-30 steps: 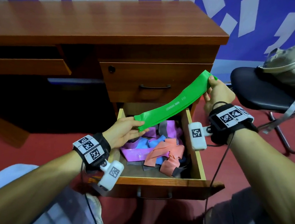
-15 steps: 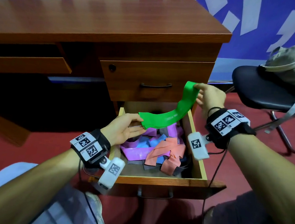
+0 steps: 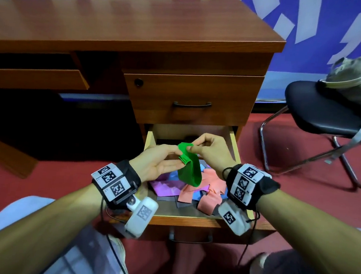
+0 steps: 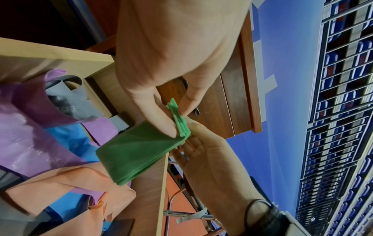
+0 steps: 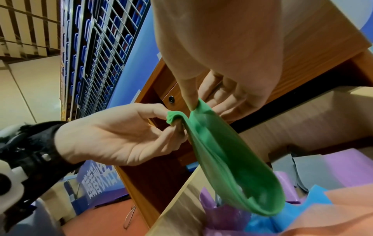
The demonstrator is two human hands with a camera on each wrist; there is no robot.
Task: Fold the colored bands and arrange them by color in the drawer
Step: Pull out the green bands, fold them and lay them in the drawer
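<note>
Since a second ago I have brought my two hands together: the green band (image 3: 188, 169), then stretched out long between them, is now doubled over and hangs as a short loop above the open drawer (image 3: 192, 219). Going from big to small, the table (image 3: 124, 20) stands behind with its upper drawer closed, the lower drawer is pulled out toward me, and inside it lies a loose heap of unfolded bands, a purple band (image 3: 166, 188), an orange band (image 3: 207, 201) and a blue band (image 3: 196, 195) tangled over one another. My left hand (image 3: 157, 164) pinches the gathered ends of the green band, thumb and fingers (image 4: 167, 126) pressed on the stacked edges. My right hand (image 3: 212, 152) pinches the same top edge just beside it, fingers closed on the band, so both hands grip it at the top and the fold dangles below them, clear of the heap. I judge this as the first fold in hand, with sorting not yet begun. The next move, I think, calls for squaring the layers, perhaps folding once more, then laying the green band down in its own spot. The ends look a little bunched at my left thumb, so they may need evening out first.
</note>
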